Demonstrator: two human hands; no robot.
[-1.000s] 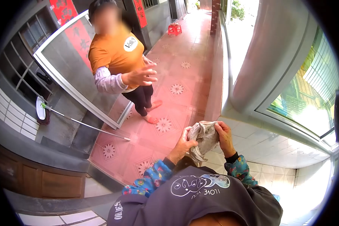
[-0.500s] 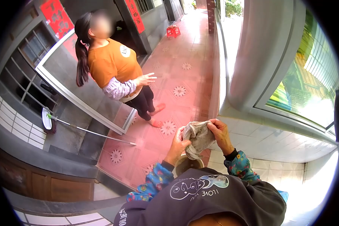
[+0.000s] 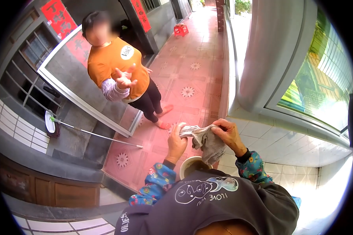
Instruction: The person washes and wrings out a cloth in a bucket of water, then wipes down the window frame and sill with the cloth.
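A damp-looking grey cloth is stretched between my two hands, its loose part hanging down on the right. My left hand grips the cloth's left end in closed fingers. Pinched in my right hand is the upper right edge. Below the cloth stands a pale bucket, partly covered by my dark apron; what is inside it I cannot make out clearly.
A person in an orange shirt stands ahead on the left, one hand held out. A mop leans beside the screen door. A red stool stands farther down the tiled floor. On the right is a tiled wall under a window.
My hands have moved apart, pulling the cloth wider, and its loose part hangs lower. The person in orange has turned toward me and stretched out a hand.
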